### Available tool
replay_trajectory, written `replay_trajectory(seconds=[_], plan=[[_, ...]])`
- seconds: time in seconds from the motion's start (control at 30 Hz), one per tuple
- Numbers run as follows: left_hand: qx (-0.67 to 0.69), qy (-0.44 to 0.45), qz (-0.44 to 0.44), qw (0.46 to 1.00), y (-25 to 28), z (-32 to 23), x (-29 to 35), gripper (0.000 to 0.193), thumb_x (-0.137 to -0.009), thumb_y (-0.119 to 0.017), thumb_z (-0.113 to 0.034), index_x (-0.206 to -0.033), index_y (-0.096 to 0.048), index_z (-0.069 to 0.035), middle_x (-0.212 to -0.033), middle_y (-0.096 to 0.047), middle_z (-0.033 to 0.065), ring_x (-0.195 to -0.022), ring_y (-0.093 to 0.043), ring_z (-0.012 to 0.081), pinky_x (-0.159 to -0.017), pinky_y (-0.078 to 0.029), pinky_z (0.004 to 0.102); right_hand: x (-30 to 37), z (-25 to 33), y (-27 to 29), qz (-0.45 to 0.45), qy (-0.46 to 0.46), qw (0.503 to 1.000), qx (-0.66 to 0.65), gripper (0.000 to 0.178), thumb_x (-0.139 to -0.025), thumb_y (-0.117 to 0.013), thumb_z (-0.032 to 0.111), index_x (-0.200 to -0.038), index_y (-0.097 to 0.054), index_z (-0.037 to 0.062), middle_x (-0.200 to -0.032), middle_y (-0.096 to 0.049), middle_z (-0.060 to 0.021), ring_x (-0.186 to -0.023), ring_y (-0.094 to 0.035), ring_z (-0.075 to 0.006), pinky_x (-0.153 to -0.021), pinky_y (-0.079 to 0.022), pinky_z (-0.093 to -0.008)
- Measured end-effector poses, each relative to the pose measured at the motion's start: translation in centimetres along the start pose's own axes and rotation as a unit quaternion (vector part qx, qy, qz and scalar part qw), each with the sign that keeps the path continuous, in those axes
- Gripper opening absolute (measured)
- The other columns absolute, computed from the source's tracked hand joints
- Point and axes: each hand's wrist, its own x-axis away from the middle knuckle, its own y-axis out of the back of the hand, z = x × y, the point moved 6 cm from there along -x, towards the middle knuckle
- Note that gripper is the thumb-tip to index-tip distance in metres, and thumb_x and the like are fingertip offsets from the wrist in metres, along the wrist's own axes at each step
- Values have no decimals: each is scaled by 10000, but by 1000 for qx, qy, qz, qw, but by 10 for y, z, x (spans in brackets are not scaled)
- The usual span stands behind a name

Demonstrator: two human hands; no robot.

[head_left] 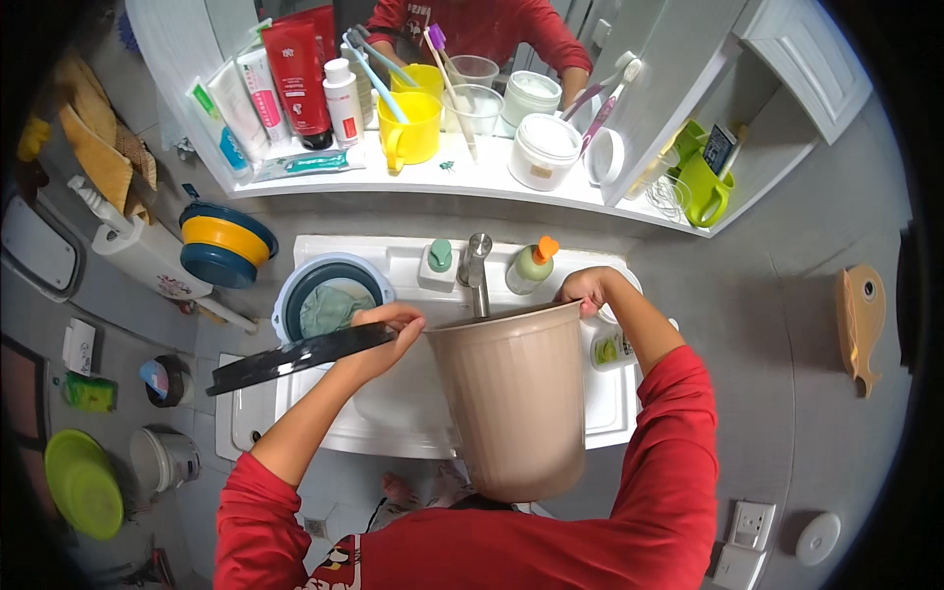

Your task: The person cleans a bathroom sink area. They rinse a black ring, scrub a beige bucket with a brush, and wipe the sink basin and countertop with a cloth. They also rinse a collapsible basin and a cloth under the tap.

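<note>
A beige ribbed trash can (511, 403) is tilted over the front of the white sink (393, 413), its mouth toward the faucet (476, 261). My right hand (587, 290) is closed on the far right of its rim. My left hand (388, 339) is closed on a glossy black rim piece (295, 360), seen nearly edge-on, so I cannot tell whether it is a ring or a lid. The left fingertips are next to the can's left rim. Inside the can is hidden from view.
On the sink stand a basin (288, 295) with a grey-green cloth, two pump bottles (440, 265) and a white bottle (612, 349) at right. Above runs a shelf (413, 183) crowded with toiletries and a yellow cup (408, 128). A folding basin (224, 246) hangs at left.
</note>
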Motion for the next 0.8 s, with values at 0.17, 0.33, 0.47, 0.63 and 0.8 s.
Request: replay_trajectory(seconds=[0.17, 0.33, 0.47, 0.63, 0.8], plan=[[-84, -54, -38, 994, -24, 23, -48, 91, -740, -639, -106, -788, -624, -30, -636, -608, 107, -586, -607, 150, -559, -461, 245, -17, 2, 24, -4, 4, 999, -40, 143, -772, -338, -2, -693, -441, 57, -474, -330, 25, -332, -309, -22, -270, -278, -146], [-92, -83, 67, 990, -34, 41, -86, 133, -684, -710, -144, -701, -617, -50, -610, -585, 88, -563, -560, 204, -542, -422, 288, -1, 14, 23, -74, 55, 996, -15, 191, -736, -475, -27, -904, -482, 64, -502, -320, 20, -340, -283, -44, -278, -232, -181], [-141, -263, 86, 951, -55, 49, -101, 280, -606, -756, -217, -631, -522, -64, -631, -553, 69, -599, -505, 275, -614, -393, 326, 8, 27, 22, -136, 37, 990, 11, 422, -720, -549, 8, -1113, -463, 135, -615, -395, 4, -366, -271, -40, -290, -221, -172], [-193, -308, 95, 927, -85, 55, -110, 381, -578, -761, -265, -667, -432, -94, -639, -519, 60, -598, -460, 274, -627, -344, 320, 14, 36, 21, -152, 27, 986, 57, 494, -692, -614, 13, -1139, -470, 167, -678, -402, 15, -400, -266, -38, -302, -228, -168], [-219, -325, 100, 915, -100, 65, -112, 260, -657, -700, -223, -748, -491, -98, -663, -543, 66, -616, -488, 268, -657, -346, 324, 6, 35, 25, -133, 42, 987, 78, 540, -685, -612, 68, -1198, -482, 174, -717, -461, 26, -387, -256, -22, -310, -214, -156]])
